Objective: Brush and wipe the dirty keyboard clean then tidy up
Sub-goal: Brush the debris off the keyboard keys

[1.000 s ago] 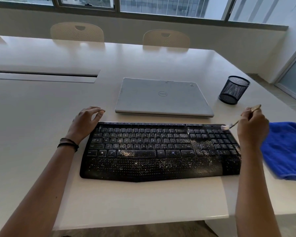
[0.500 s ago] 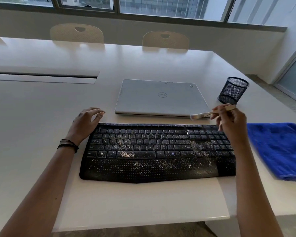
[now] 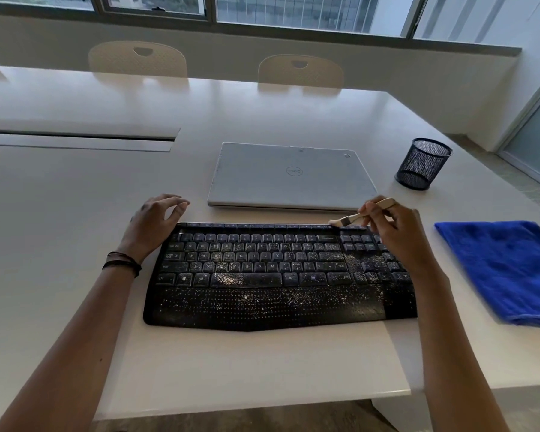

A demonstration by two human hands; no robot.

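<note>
Up close, the fingers (image 3: 372, 209) of the right hand (image 3: 398, 233) pinch the pale wooden handle of a small brush (image 3: 360, 214). Its light bristles point left and touch the far edge of the keyboard (image 3: 278, 275), above the gap between the main keys and the number pad. The left hand (image 3: 152, 227) holds nothing. Its fingers are loosely curled, thumb and forefinger close together, just beside the keyboard's far left corner, and whether it touches the casing cannot be told. Dark bands (image 3: 122, 264) circle that wrist.

The black keyboard lies flat near the front edge of the white table (image 3: 60, 213), speckled with pale crumbs that are thickest on the space bar, the palm rest and the number pad. Just behind it lies a closed silver laptop (image 3: 290, 177). A black mesh cup (image 3: 423, 163) stands to the laptop's right, and a folded blue cloth (image 3: 508, 269) lies right of the keyboard.
</note>
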